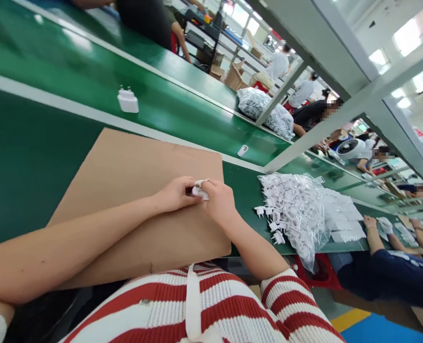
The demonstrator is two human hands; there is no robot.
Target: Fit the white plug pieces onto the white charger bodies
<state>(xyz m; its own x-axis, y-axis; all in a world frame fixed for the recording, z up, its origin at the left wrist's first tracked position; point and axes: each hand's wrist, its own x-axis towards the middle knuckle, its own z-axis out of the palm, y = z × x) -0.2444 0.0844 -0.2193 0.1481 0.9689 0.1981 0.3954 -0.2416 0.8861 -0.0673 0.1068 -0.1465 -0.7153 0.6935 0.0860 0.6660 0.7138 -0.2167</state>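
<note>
Where the left hand (pixel 177 194) and right hand (pixel 221 202) meet over the cardboard (pixel 136 166), their half-curled fingers grip a white plastic piece (pixel 200 192) between them, its long axis unclear.

The bare left forearm (pixel 86 238) slants in from the lower left, its wrist nearly straight. The bare right forearm (pixel 256 245) angles up from the lower right. The left grip (pixel 182 192) and right grip (pixel 219 199) meet fingertip to fingertip, fingers curled, both closed in a pinch.
</note>
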